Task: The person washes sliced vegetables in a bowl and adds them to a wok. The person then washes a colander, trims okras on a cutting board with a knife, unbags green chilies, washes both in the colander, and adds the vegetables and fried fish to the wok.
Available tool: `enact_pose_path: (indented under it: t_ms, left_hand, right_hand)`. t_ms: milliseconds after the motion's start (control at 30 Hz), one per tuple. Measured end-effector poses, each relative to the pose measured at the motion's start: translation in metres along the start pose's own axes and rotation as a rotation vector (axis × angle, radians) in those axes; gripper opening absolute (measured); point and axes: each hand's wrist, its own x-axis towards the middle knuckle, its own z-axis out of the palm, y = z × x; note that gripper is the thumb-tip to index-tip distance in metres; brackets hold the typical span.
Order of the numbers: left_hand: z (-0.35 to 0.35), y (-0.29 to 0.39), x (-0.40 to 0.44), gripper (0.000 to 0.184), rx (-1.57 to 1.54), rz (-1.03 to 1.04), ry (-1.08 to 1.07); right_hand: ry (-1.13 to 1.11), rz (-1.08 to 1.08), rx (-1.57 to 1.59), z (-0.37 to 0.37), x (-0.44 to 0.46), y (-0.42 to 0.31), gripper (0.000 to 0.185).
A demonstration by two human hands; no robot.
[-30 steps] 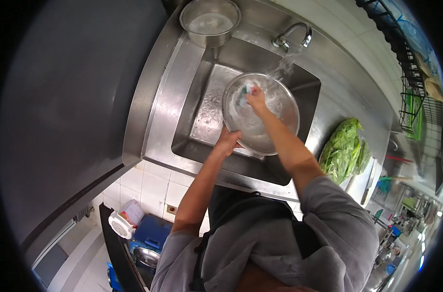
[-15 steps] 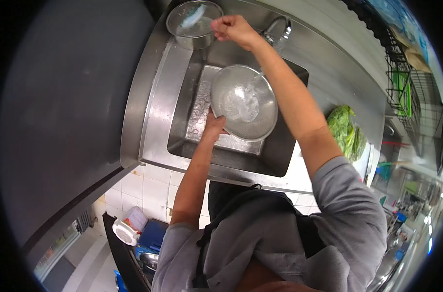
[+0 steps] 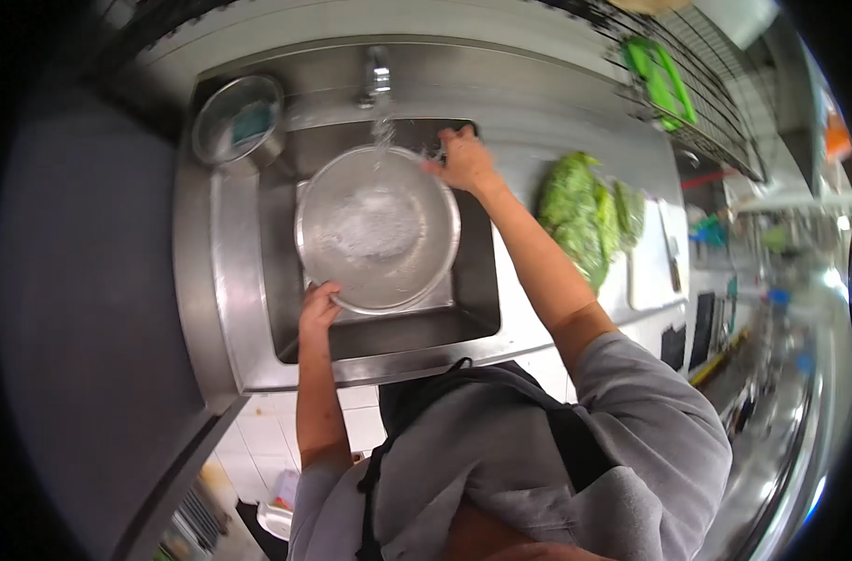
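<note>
A wide metal mixing bowl [image 3: 351, 271] with water in it is held within the steel sink [image 3: 286, 327]. Its near-left rim is gripped by my left hand [image 3: 320, 307], fingers wrapped around the edge. My right hand [image 3: 465, 161], slightly blurred, is beside the bowl's far-right rim with its fingers apart; I cannot tell whether it touches the metal. Water runs from the faucet [image 3: 378, 73] into the far side of the bowl, and the water inside looks stirred.
A metal pot [image 3: 267, 150] containing a blue-green item stands at the sink's far-left corner. Right of the sink lie leafy greens [image 3: 576, 220] in clear plastic and a white cutting board [image 3: 649, 266] with a knife [image 3: 673, 262]. A wire rack [image 3: 707, 103] hangs at upper right.
My right hand has moved from beside the pot to the bowl's far-right side, and its fingers have spread. My left hand still grips the bowl, which sits more level. The camera view has turned.
</note>
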Motion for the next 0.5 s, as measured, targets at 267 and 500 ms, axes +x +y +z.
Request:
enact_pose_path:
  t_ms: [267, 500]
  left_hand:
    - [0.113, 0.011, 0.129, 0.047, 0.908, 0.453, 0.326]
    - [0.276, 0.129, 0.078, 0.04, 1.421, 1.107, 0.077]
  right_hand:
    - [-0.033, 0.033, 0.457, -0.081, -0.106, 0.002, 0.023]
    - [0.115, 0.207, 0.631, -0.093, -0.137, 0.063, 0.013]
